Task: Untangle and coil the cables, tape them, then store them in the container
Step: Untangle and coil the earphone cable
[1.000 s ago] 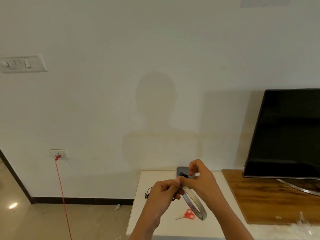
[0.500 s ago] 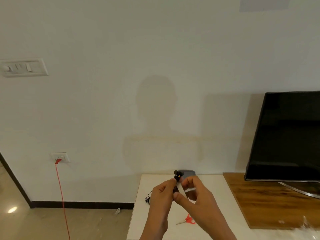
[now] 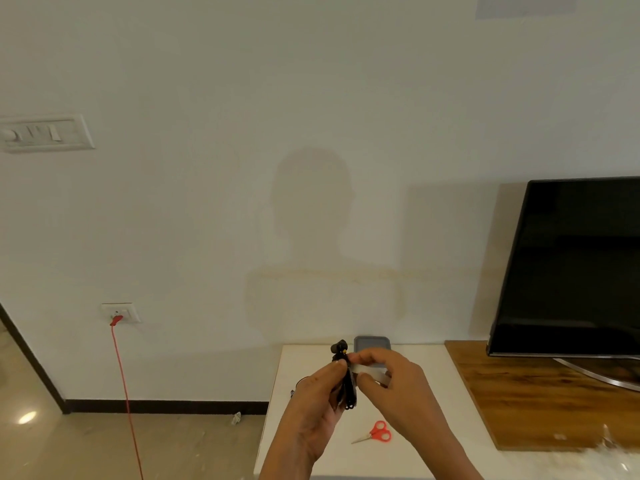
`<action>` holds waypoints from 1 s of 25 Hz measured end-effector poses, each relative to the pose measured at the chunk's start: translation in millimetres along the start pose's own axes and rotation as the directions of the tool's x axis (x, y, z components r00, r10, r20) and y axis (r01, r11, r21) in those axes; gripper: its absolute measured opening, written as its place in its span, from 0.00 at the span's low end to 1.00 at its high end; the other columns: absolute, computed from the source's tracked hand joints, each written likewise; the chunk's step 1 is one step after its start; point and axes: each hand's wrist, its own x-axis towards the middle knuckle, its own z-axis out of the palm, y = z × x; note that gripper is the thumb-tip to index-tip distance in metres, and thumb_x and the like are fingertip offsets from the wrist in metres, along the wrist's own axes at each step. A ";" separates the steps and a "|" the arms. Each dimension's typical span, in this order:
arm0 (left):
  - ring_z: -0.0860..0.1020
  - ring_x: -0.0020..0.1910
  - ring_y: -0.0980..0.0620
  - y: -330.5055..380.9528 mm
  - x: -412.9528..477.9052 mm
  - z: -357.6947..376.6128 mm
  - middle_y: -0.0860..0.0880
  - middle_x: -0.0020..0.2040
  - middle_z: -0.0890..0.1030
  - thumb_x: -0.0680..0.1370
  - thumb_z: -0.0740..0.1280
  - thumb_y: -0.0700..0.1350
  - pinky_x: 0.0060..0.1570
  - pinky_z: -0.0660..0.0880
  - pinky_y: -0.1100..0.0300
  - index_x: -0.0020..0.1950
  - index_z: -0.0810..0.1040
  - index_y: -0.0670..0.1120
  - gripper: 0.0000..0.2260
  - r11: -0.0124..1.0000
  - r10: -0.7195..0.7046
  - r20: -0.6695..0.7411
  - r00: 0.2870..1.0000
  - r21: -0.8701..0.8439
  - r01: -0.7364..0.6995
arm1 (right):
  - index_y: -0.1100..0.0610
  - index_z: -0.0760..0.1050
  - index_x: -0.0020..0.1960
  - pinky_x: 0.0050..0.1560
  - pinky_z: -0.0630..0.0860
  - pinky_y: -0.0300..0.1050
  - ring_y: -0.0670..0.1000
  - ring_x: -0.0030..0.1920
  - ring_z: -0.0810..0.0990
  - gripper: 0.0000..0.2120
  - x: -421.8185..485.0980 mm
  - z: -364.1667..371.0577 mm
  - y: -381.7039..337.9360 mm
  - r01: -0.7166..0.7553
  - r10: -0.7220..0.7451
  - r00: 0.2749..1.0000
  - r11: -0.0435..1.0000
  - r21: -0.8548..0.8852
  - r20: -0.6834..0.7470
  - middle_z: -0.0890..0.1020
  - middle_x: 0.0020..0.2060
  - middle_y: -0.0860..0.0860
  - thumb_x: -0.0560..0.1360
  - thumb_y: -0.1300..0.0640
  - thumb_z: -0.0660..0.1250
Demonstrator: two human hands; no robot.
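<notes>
My left hand (image 3: 313, 403) grips a small coil of black cable (image 3: 347, 388) and holds it upright above the white table (image 3: 301, 358), with a black earbud end sticking out at the top. My right hand (image 3: 398, 389) pinches a short strip of pale tape (image 3: 369, 372) against the right side of the coil. A grey container (image 3: 372, 342) sits at the back of the table, close to the wall and just behind my hands. Another bit of black cable peeks out left of my left hand.
Red-handled scissors (image 3: 375, 433) lie on the table below my right hand. A wooden board (image 3: 519, 393) carrying a dark television (image 3: 571, 268) fills the right side. A red cord (image 3: 124, 393) hangs from a wall socket at left, down to the tiled floor.
The large tape roll that my hands held a second ago is gone from view. Now my left hand holds the black coil upright and my right hand presses a tape strip to it.
</notes>
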 end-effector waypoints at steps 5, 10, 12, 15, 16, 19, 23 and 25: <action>0.81 0.45 0.45 4.0 -2.0 -2.4 0.39 0.44 0.84 0.77 0.65 0.35 0.48 0.76 0.56 0.51 0.82 0.36 0.07 0.999 -0.026 0.021 0.999 -0.034 0.027 | 0.36 0.74 0.40 0.46 0.75 0.38 0.40 0.48 0.77 0.07 6.7 -6.5 -6.3 0.041 -0.043 0.999 0.994 -0.102 -0.015 0.79 0.44 0.38 0.72 0.49 0.67; 0.84 0.38 0.48 3.9 -1.9 -0.8 0.40 0.42 0.85 0.76 0.66 0.34 0.46 0.76 0.58 0.51 0.81 0.35 0.06 0.998 -0.021 0.011 1.000 -0.052 0.021 | 0.38 0.75 0.40 0.44 0.71 0.33 0.39 0.46 0.75 0.05 12.7 -6.3 -7.3 0.029 -0.032 0.999 0.994 -0.103 -0.032 0.78 0.44 0.39 0.73 0.48 0.68; 0.83 0.42 0.46 2.6 -0.9 -1.0 0.39 0.44 0.85 0.76 0.66 0.33 0.46 0.75 0.57 0.49 0.81 0.36 0.05 0.998 -0.005 -0.009 1.000 -0.068 0.004 | 0.40 0.75 0.41 0.43 0.70 0.32 0.38 0.45 0.75 0.05 14.0 -6.1 -7.2 0.006 -0.008 1.000 0.995 -0.096 -0.016 0.77 0.44 0.39 0.73 0.49 0.68; 0.83 0.44 0.46 2.6 -0.1 -1.2 0.39 0.45 0.85 0.76 0.66 0.35 0.46 0.75 0.57 0.50 0.81 0.37 0.05 0.999 0.016 -0.028 0.999 -0.047 -0.017 | 0.42 0.77 0.40 0.40 0.68 0.30 0.39 0.44 0.75 0.05 15.7 -5.5 -7.1 -0.019 0.018 1.000 0.997 -0.069 -0.014 0.77 0.42 0.37 0.72 0.52 0.68; 0.83 0.42 0.47 3.3 -0.9 -0.2 0.39 0.44 0.85 0.77 0.66 0.36 0.46 0.75 0.57 0.50 0.81 0.37 0.06 0.999 0.020 -0.025 0.999 -0.037 -0.021 | 0.42 0.77 0.40 0.40 0.69 0.31 0.40 0.45 0.75 0.06 15.7 -4.8 -6.8 -0.021 0.020 1.000 0.999 -0.050 -0.024 0.77 0.42 0.37 0.72 0.52 0.69; 0.83 0.40 0.48 4.8 -1.2 2.6 0.40 0.41 0.85 0.76 0.66 0.37 0.45 0.75 0.58 0.51 0.81 0.37 0.07 0.999 0.031 -0.038 0.999 -0.018 -0.031 | 0.40 0.75 0.37 0.41 0.69 0.32 0.40 0.45 0.76 0.10 15.6 -1.4 -5.5 -0.010 0.010 0.998 1.000 -0.007 -0.059 0.76 0.42 0.36 0.71 0.54 0.70; 0.83 0.39 0.50 1.6 0.6 0.3 0.41 0.42 0.85 0.77 0.66 0.36 0.44 0.76 0.59 0.51 0.82 0.37 0.07 0.997 0.067 -0.027 0.997 0.033 -0.066 | 0.39 0.74 0.36 0.41 0.69 0.31 0.40 0.45 0.76 0.12 16.6 1.8 -3.1 0.008 -0.007 0.998 1.000 0.009 -0.068 0.77 0.41 0.36 0.71 0.55 0.70; 0.84 0.38 0.51 -0.3 0.2 -0.9 0.40 0.42 0.85 0.77 0.66 0.36 0.43 0.76 0.60 0.49 0.83 0.37 0.06 0.991 0.113 -0.049 0.992 0.074 -0.109 | 0.39 0.74 0.35 0.41 0.69 0.30 0.41 0.45 0.76 0.12 17.2 3.4 -2.1 0.002 -0.002 0.998 1.000 0.003 -0.066 0.77 0.41 0.36 0.72 0.55 0.70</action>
